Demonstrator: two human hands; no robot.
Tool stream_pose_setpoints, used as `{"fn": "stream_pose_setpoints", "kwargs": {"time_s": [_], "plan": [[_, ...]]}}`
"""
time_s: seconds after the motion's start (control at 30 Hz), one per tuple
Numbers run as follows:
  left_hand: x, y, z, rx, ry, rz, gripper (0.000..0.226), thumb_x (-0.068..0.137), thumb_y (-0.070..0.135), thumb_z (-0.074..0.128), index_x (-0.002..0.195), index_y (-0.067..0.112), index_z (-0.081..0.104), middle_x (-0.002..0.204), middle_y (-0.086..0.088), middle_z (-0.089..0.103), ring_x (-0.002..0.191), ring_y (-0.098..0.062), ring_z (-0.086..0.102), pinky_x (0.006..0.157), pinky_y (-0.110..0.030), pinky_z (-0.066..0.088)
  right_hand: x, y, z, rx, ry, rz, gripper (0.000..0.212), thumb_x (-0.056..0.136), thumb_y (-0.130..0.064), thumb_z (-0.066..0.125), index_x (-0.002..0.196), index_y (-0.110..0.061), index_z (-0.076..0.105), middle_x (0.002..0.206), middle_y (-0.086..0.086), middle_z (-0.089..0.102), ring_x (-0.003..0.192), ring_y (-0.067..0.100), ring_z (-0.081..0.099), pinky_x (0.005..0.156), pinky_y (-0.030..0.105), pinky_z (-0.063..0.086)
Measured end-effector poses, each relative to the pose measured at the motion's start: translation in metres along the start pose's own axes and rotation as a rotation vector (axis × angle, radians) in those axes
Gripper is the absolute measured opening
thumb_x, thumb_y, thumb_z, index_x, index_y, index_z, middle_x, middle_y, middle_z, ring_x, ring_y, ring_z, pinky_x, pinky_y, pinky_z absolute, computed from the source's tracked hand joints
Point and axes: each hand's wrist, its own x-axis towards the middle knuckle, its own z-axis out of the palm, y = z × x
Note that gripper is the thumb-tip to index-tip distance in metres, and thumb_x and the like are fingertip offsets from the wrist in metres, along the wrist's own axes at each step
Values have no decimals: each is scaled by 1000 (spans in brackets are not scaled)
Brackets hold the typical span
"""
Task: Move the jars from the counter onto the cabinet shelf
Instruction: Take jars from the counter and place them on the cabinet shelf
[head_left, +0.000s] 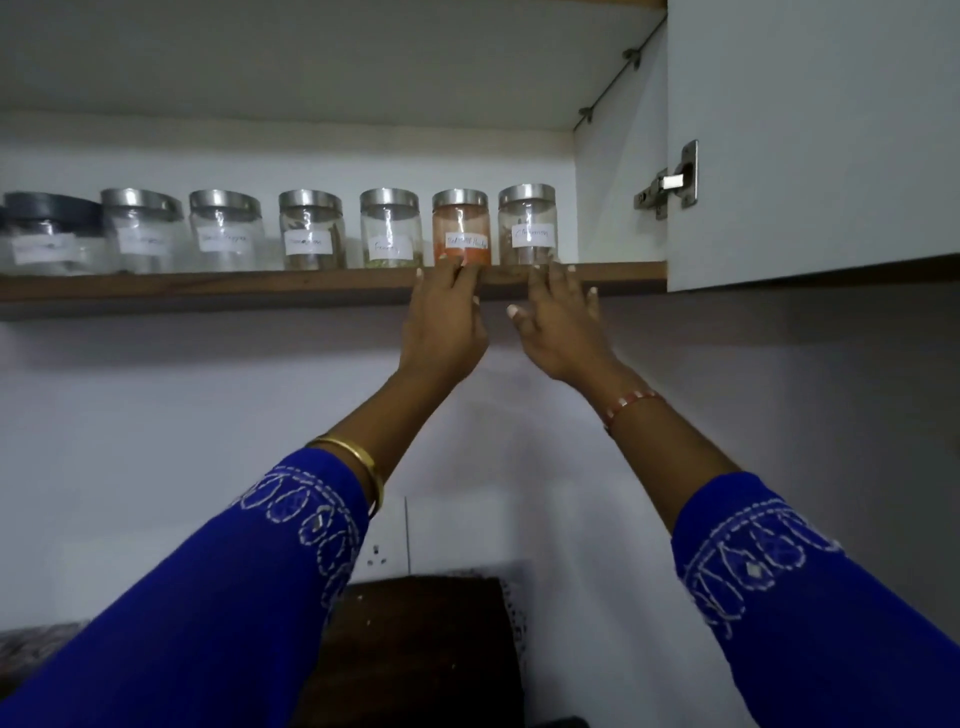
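Several labelled glass jars with steel lids stand in a row on the cabinet shelf (208, 285). The jar of red powder (461, 221) is second from the right, with a clear jar (528, 221) at the right end. My left hand (445, 317) reaches up with straight fingers, its fingertips touching the base of the red jar. Just below the rightmost jar, my right hand (563, 317) is raised with fingers spread at the shelf edge, holding nothing.
The open cabinet door (810, 135) with its hinge (670, 182) hangs at the right. A dark-lidded container (49, 231) sits at the row's left end. Below are a white wall with a socket (377, 555) and a dark wooden object (415, 644).
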Motion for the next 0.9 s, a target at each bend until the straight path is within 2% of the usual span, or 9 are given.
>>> {"fn": "stream_pose_setpoints", "kwargs": {"time_s": [0.07, 0.13, 0.17, 0.27, 0.5, 0.57, 0.67, 0.8, 0.9], "plan": [[-29, -1, -11, -54, -16, -51, 43, 90, 4, 42, 133, 4, 46, 138, -16, 47, 132, -30, 41, 115, -47, 27, -28, -14, 11, 31, 3, -26, 61, 101, -36, 30, 151, -11, 6, 160, 12, -1, 147, 29, -6, 118, 47, -3], [-59, -5, -25, -73, -51, -106, 43, 92, 4, 40, 135, 5, 43, 143, -15, 43, 138, -27, 33, 119, -40, 15, -56, -29, 26, 65, -7, -44, 60, 101, -35, 30, 151, -11, 6, 160, 11, 0, 148, 27, -5, 119, 43, -3], [-75, -8, -31, -78, -67, -131, 42, 93, 4, 40, 135, 6, 44, 144, -15, 43, 139, -26, 33, 118, -38, 15, -69, -36, 34, 95, -23, -47, 60, 101, -34, 30, 151, -12, 6, 160, 10, 0, 148, 26, -5, 119, 41, -3], [-122, -23, -52, -83, -128, -217, 40, 95, 5, 40, 135, 8, 45, 144, -12, 43, 137, -25, 35, 118, -41, 24, -102, -62, 58, 176, -100, -51, 59, 101, -35, 27, 151, -14, 5, 160, 8, -2, 148, 23, -6, 119, 39, -4], [-217, -74, -107, -100, -193, -384, 40, 93, 2, 40, 132, 4, 47, 138, -14, 48, 132, -27, 41, 114, -47, 29, -164, -139, 119, 366, -251, -73, 60, 100, -36, 31, 151, -15, 6, 160, 6, 0, 148, 22, -4, 120, 38, -1], [-242, -92, -125, -95, -205, -431, 39, 93, 1, 40, 131, 4, 48, 137, -14, 49, 131, -27, 43, 115, -42, 29, -182, -162, 136, 419, -294, -65, 60, 100, -37, 31, 151, -15, 7, 160, 6, 1, 148, 22, -3, 120, 38, 0], [-286, -119, -156, -96, -231, -494, 38, 93, 2, 41, 130, 3, 48, 136, -15, 50, 129, -25, 43, 106, -28, 31, -212, -198, 160, 516, -354, -28, 60, 100, -35, 35, 151, -15, 11, 160, 7, 6, 148, 22, 0, 121, 40, 5], [-357, -156, -199, -121, -287, -586, 39, 90, 5, 41, 127, -3, 49, 130, -22, 52, 123, -30, 48, 103, -29, 34, -255, -240, 194, 585, -451, 0, 60, 99, -34, 39, 150, -13, 16, 159, 9, 12, 148, 24, 5, 121, 43, 11], [-408, -184, -221, -128, -292, -740, 38, 91, 6, 44, 127, -4, 49, 128, -24, 53, 121, -33, 49, 99, -27, 34, -284, -273, 220, 593, -552, 22, 60, 98, -34, 41, 149, -11, 18, 158, 11, 13, 148, 26, 6, 121, 42, 12]]}}
